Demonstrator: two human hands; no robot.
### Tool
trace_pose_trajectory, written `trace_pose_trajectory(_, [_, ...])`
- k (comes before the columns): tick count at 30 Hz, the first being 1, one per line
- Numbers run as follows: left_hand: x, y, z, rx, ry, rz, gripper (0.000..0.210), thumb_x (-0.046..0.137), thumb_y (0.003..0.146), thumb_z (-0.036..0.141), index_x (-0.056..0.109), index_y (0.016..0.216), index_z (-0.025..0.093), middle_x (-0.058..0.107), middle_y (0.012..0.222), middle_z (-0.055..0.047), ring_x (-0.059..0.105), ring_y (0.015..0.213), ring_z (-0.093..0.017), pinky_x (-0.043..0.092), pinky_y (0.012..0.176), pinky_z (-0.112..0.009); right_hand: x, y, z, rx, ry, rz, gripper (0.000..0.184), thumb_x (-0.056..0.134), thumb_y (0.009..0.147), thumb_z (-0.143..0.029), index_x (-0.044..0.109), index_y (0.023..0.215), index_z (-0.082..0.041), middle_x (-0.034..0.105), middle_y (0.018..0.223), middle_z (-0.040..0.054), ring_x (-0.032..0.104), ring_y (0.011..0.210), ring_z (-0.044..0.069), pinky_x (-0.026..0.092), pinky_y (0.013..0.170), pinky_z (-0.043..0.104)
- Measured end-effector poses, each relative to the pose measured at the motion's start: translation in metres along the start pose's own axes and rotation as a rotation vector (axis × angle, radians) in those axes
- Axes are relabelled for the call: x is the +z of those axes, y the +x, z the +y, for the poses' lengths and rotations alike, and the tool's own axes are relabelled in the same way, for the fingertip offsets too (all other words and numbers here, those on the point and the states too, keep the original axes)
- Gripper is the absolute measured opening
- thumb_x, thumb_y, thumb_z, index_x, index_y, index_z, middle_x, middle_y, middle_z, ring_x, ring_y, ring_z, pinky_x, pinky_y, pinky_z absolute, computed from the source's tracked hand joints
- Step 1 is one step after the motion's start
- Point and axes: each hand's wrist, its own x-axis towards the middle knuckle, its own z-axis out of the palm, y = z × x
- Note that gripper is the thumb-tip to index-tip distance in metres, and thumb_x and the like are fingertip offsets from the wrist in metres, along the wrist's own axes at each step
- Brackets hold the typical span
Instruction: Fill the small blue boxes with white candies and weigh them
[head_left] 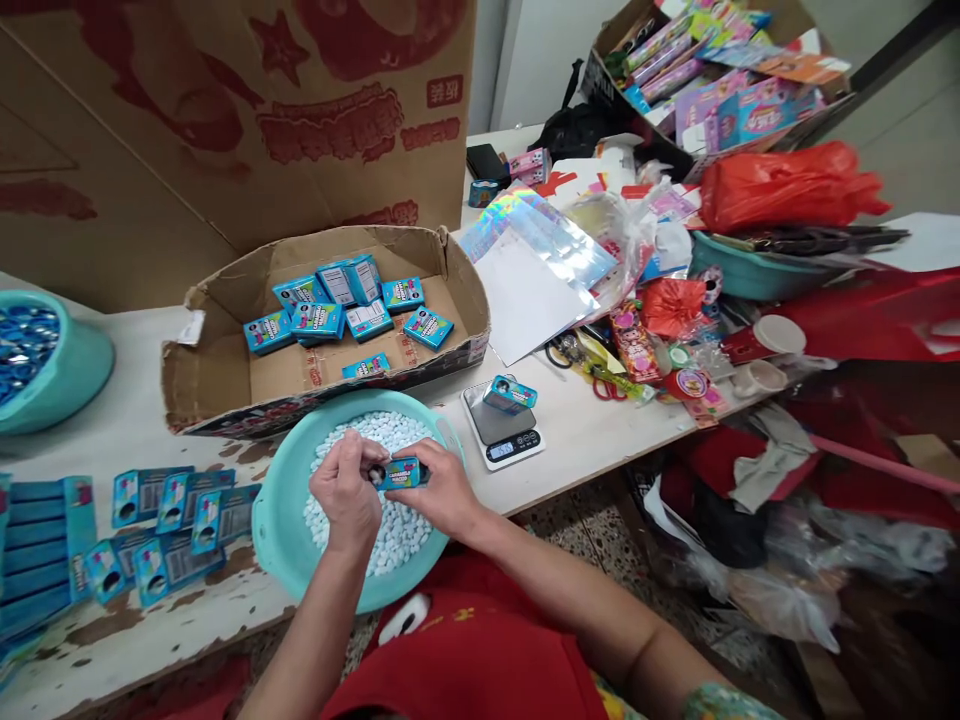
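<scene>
Over a turquoise basin (274,560) of small pale candies (409,545), my right hand (448,492) grips a small blue candy box (403,474) marked "Caramelo Macizo". My left hand (346,492) is closed at the left end of this box, thumb and fingers pinched together; what lies between them is hidden. Right of the basin, a digital kitchen scale (514,448) with a lit display carries another blue box (511,394). Behind the basin, a cardboard tray (225,365) holds several blue boxes (319,320).
Several flattened-looking blue cartons (180,565) lie at left, beside a stack of blue cartons (41,545). A turquoise bucket (86,370) holds blue shiny wrapped pieces. Silvery sheets (536,260), scissors (606,390), a paper cup (776,335) and a red bag (795,190) crowd the right.
</scene>
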Motion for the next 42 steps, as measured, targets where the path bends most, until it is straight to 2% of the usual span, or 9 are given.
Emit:
trace_pose_trajectory(4, [0.001, 0.007, 0.005, -0.004, -0.062, 0.010, 0.034, 0.057, 0.082, 0.035, 0.049, 0.054, 0.015, 0.046, 0.051, 0.002, 0.047, 0.048, -0.011, 0.039, 0.048, -0.024, -0.008, -0.001, 0.003, -0.026, 0.093, 0.006, 0.039, 0.083, 0.059, -0.029, 0.066, 0.093, -0.021, 0.063, 0.089, 0.0026, 0.060, 0.086, 0.020, 0.048, 0.078, 0.031])
trace_pose_trajectory(8, [-0.025, 0.031, -0.016, -0.070, 0.115, 0.070, 0.035, 0.050, 0.084, 0.044, 0.048, 0.061, 0.017, 0.046, 0.056, 0.002, 0.044, 0.049, -0.011, 0.034, 0.045, -0.023, -0.042, -0.017, 0.003, -0.016, 0.214, 0.051, 0.040, 0.083, 0.061, -0.034, 0.066, 0.095, -0.021, 0.062, 0.092, 0.0035, 0.060, 0.087, 0.019, 0.048, 0.079, 0.031])
trace_pose_trajectory(13, [-0.061, 0.037, -0.086, 0.122, 1.136, -0.384, 0.028, 0.053, 0.081, 0.043, 0.063, 0.086, 0.018, 0.062, 0.093, -0.009, 0.055, 0.094, -0.025, 0.043, 0.080, -0.035, -0.113, -0.055, 0.014, 0.119, 0.206, 0.259, 0.037, 0.080, 0.065, -0.029, 0.064, 0.097, -0.022, 0.060, 0.097, 0.0037, 0.060, 0.088, 0.019, 0.050, 0.078, 0.030])
trace_pose_trajectory(17, [-0.063, 0.012, -0.119, 0.168, 1.440, -0.595, 0.030, 0.039, 0.090, 0.039, 0.060, 0.090, 0.017, 0.059, 0.096, -0.010, 0.055, 0.090, -0.024, 0.042, 0.075, -0.032, -0.160, -0.072, 0.054, 0.248, 0.104, 0.525, 0.040, 0.079, 0.064, -0.031, 0.062, 0.099, -0.019, 0.062, 0.096, 0.0040, 0.060, 0.084, 0.019, 0.050, 0.079, 0.033])
trace_pose_trajectory(21, [-0.060, 0.009, -0.113, -0.068, 1.137, -0.521, 0.025, 0.045, 0.086, 0.039, 0.057, 0.077, 0.019, 0.058, 0.081, -0.004, 0.054, 0.071, -0.017, 0.041, 0.064, -0.025, -0.182, -0.071, 0.123, 0.328, 0.037, 0.824, 0.053, 0.078, 0.061, -0.040, 0.061, 0.104, -0.015, 0.065, 0.095, 0.0070, 0.062, 0.084, 0.021, 0.050, 0.083, 0.041])
trace_pose_trajectory(26, [-0.062, 0.028, -0.086, -0.583, 0.123, -0.237, 0.023, 0.057, 0.074, 0.040, 0.053, 0.072, 0.017, 0.052, 0.064, 0.000, 0.042, 0.047, -0.010, 0.025, 0.038, -0.019, -0.188, -0.067, 0.175, 0.373, -0.043, 0.908, 0.060, 0.074, 0.063, -0.047, 0.057, 0.108, -0.012, 0.064, 0.098, 0.0111, 0.062, 0.088, 0.024, 0.050, 0.083, 0.044])
trace_pose_trajectory(32, [-0.055, 0.030, -0.079, -0.822, -0.353, -0.103, 0.026, 0.057, 0.081, 0.032, 0.046, 0.065, 0.016, 0.047, 0.057, 0.002, 0.039, 0.039, -0.006, 0.025, 0.033, -0.016, -0.174, -0.041, 0.138, 0.006, -0.568, 0.738, 0.078, 0.076, 0.066, -0.046, 0.043, 0.130, -0.015, 0.042, 0.135, 0.0174, 0.036, 0.129, 0.030, 0.029, 0.107, 0.052])
trace_pose_trajectory(37, [-0.042, 0.024, -0.080, -0.949, -0.348, 0.020, 0.024, 0.050, 0.089, 0.031, 0.047, 0.070, 0.016, 0.041, 0.050, 0.005, 0.034, 0.034, -0.005, 0.024, 0.031, -0.015, -0.147, 0.022, 0.104, 0.037, -0.360, 0.420, 0.051, 0.069, 0.074, -0.045, 0.056, 0.113, -0.016, 0.060, 0.110, 0.0126, 0.056, 0.103, 0.027, 0.046, 0.090, 0.045])
trace_pose_trajectory(42, [-0.023, 0.021, -0.022, -0.731, -0.429, -0.003, 0.030, 0.059, 0.084, 0.037, 0.045, 0.068, 0.016, 0.039, 0.050, 0.006, 0.031, 0.034, -0.003, 0.020, 0.032, -0.014, -0.119, 0.031, 0.037, -0.129, -0.247, 0.329, 0.035, 0.068, 0.079, -0.035, 0.059, 0.109, -0.021, 0.062, 0.102, 0.0062, 0.058, 0.097, 0.022, 0.047, 0.087, 0.037])
